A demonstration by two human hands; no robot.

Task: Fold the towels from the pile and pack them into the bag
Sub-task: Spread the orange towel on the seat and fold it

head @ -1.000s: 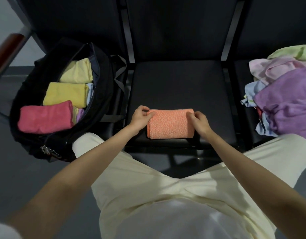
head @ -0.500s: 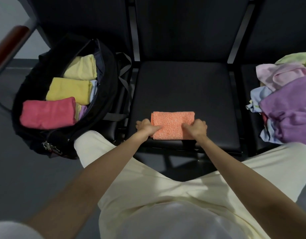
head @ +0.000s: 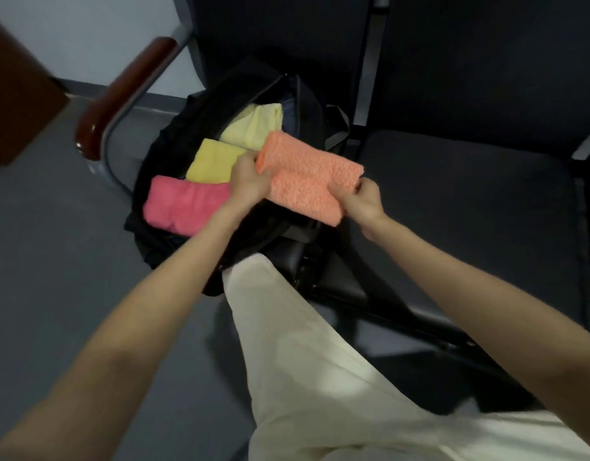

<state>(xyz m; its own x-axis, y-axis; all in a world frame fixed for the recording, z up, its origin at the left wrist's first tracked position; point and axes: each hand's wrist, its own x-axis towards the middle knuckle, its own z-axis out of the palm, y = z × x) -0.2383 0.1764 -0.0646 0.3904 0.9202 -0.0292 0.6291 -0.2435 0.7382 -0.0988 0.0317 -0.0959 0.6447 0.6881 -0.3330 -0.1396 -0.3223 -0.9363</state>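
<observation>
A folded orange towel (head: 307, 176) hangs in the air over the right rim of the open black bag (head: 174, 141). My left hand (head: 250, 181) grips its left end and my right hand (head: 362, 202) grips its right end. Inside the bag lie a folded pink towel (head: 184, 204), a yellow towel (head: 212, 161) and a paler yellow towel (head: 253, 126). The pile of loose towels is out of view.
The bag rests on the left seat of a row of dark chairs, beside a brown armrest (head: 120, 91) on a metal frame. The middle seat (head: 470, 201) lies to the right. My pale trouser leg (head: 287, 327) stands close below the bag. Grey floor (head: 54, 261) spreads left.
Both hands lifted the orange towel off the middle seat and carried it left, over the bag. The camera swung left, so the loose pile left the view.
</observation>
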